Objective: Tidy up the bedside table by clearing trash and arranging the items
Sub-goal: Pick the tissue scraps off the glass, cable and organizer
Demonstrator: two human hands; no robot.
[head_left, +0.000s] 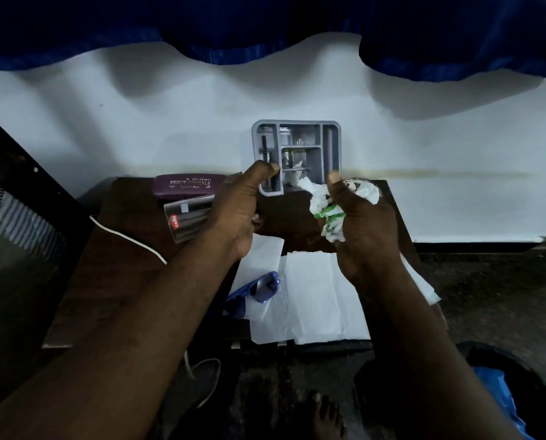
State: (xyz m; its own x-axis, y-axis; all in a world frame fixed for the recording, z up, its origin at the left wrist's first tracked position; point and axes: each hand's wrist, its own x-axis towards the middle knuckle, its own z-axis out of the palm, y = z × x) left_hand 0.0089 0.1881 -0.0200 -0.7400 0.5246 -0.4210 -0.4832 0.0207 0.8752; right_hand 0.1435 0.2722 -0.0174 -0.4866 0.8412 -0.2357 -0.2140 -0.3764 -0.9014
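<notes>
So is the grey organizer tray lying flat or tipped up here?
Tipped up. The left hand grips the grey organizer tray by its lower corner, and its compartments face the camera.

Spectacle case (189, 185) left of organizer (297, 144), pen box (186, 222) before the case, sunglasses (266, 287) on tissues (316, 296) at table (116, 274) front

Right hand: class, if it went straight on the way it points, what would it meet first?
Likely the clear dish just beyond the right hand, which grips a tissue wad; behind that, the wall. Depth is hard to judge.
</notes>
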